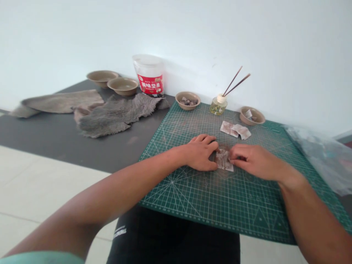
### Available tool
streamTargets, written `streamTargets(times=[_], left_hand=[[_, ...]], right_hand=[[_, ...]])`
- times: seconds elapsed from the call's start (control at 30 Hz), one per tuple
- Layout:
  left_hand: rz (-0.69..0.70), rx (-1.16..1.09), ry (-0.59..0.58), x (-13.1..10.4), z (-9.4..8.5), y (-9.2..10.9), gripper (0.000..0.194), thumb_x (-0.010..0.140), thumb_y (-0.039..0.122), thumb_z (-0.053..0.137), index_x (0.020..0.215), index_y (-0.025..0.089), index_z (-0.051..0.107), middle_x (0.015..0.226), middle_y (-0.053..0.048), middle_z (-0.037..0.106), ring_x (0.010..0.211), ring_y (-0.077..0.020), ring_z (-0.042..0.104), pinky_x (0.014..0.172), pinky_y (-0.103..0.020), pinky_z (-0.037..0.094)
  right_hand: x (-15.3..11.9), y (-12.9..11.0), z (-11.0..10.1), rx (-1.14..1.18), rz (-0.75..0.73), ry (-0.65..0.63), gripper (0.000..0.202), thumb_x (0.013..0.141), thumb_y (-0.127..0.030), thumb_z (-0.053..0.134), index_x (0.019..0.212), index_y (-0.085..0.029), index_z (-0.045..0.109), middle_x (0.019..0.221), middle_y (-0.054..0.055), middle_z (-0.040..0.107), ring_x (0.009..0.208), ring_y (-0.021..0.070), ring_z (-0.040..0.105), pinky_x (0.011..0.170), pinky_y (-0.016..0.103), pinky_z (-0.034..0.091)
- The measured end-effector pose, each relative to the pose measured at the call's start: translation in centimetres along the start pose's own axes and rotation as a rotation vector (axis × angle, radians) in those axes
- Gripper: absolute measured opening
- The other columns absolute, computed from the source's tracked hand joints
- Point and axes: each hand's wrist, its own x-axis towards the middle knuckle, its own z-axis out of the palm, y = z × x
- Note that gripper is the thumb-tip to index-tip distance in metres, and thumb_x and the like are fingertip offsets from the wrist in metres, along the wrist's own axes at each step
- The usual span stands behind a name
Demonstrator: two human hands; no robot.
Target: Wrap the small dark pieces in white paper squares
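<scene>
A small whitish piece with brown, wrinkled markings (224,161), paper or cloth, lies on the green cutting mat (198,196) between my hands. My left hand (202,154) rests at its left edge, fingers spread and thumb touching the near side. At the right edge, my right hand (247,158) has its fingers curled in a pinch; what the fingertips hold is hidden. Just beyond lie two similar pieces, a flat one (228,129) and an overlapping one (243,132).
Along the wall stand a bowl of brown bits (188,103), a reed diffuser (218,105), a bowl with pale pieces (252,118) and a plastic tub (150,79). Two bowls (123,88) and grey-brown cloths (110,115) occupy the left. Clear plastic bags (321,157) lie right.
</scene>
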Motion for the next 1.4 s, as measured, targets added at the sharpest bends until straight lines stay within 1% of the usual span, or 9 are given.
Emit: streamTargets(times=[0.2,0.37,0.53,0.7,0.83,1.0,1.17,1.3,1.4], left_hand=[[0.001,-0.001,0.009,0.1,0.2,-0.1,0.058,0.084,0.056,0.057,0.131,0.024,0.047,0.157,-0.013,0.031,0.146,-0.0363,0.022,0.116,-0.055,0.025],[0.006,0.007,0.001,0.0,0.1,0.0,0.057,0.085,0.057,0.055,0.13,0.023,0.048,0.157,-0.013,0.031,0.146,-0.0365,0.022,0.115,-0.054,0.026],[-0.005,0.008,-0.003,-0.1,0.0,0.0,0.058,0.085,0.056,0.056,0.132,0.024,0.047,0.158,-0.012,0.03,0.147,-0.0352,0.022,0.116,-0.053,0.026],[0.003,0.001,-0.008,-0.1,0.0,0.0,0.058,0.085,0.059,0.055,0.131,0.023,0.048,0.157,-0.012,0.031,0.147,-0.0347,0.022,0.116,-0.053,0.026],[-0.009,0.002,0.001,0.0,0.1,0.0,0.06,0.084,0.057,0.056,0.132,0.022,0.047,0.158,-0.013,0.03,0.147,-0.0357,0.021,0.117,-0.054,0.024],[0.018,-0.002,0.01,0.0,0.1,0.0,0.06,0.084,0.058,0.055,0.131,0.021,0.049,0.156,-0.014,0.033,0.145,-0.0365,0.025,0.116,-0.052,0.026],[-0.003,0.012,0.02,-0.1,0.1,0.0,0.061,0.084,0.057,0.056,0.133,0.022,0.048,0.156,-0.014,0.031,0.146,-0.0374,0.024,0.116,-0.054,0.026],[0.02,0.003,0.006,-0.2,0.0,0.0,0.059,0.084,0.058,0.055,0.13,0.02,0.05,0.157,-0.015,0.031,0.145,-0.0378,0.024,0.115,-0.054,0.029],[-0.003,0.003,0.007,-0.1,0.0,0.0,0.061,0.084,0.057,0.056,0.133,0.022,0.048,0.158,-0.014,0.03,0.147,-0.0371,0.022,0.116,-0.055,0.026]], right_hand=[[0.0,0.0,0.2,-0.066,0.057,0.094,0.013,0.097,-0.027,0.053,0.089,-0.023,0.064,0.09,0.002,0.066,0.083,0.0194,0.061,0.074,0.032,0.043],[-0.2,-0.1,-0.1,0.0,-0.053,-0.059,0.015,0.096,-0.027,0.055,0.084,-0.023,0.062,0.088,0.0,0.065,0.081,0.0167,0.061,0.072,0.03,0.043],[0.0,0.1,0.2,-0.089,0.087,0.119,0.015,0.097,-0.029,0.054,0.085,-0.022,0.062,0.088,0.002,0.064,0.082,0.0193,0.061,0.075,0.033,0.043],[0.2,-0.2,0.5,0.05,-0.049,-0.013,0.016,0.096,-0.028,0.056,0.083,-0.022,0.062,0.088,0.001,0.065,0.082,0.0171,0.061,0.074,0.03,0.044],[0.4,0.1,0.5,0.01,0.043,0.127,0.013,0.096,-0.027,0.055,0.087,-0.022,0.064,0.092,0.003,0.067,0.084,0.0191,0.061,0.076,0.033,0.044],[0.4,0.3,0.3,0.139,-0.098,-0.06,0.012,0.095,-0.029,0.059,0.087,-0.023,0.066,0.094,0.001,0.067,0.086,0.0175,0.062,0.078,0.031,0.046],[0.4,0.6,0.2,0.059,0.033,0.088,0.012,0.095,-0.028,0.058,0.087,-0.022,0.066,0.09,0.002,0.066,0.084,0.019,0.061,0.077,0.034,0.045],[0.3,0.8,0.1,0.142,-0.051,-0.071,0.014,0.094,-0.03,0.06,0.082,-0.022,0.064,0.088,0.001,0.066,0.082,0.0174,0.061,0.074,0.031,0.045],[0.3,1.0,0.1,0.088,0.019,0.06,0.013,0.095,-0.028,0.057,0.086,-0.022,0.064,0.092,0.002,0.067,0.085,0.0188,0.062,0.077,0.033,0.045]])
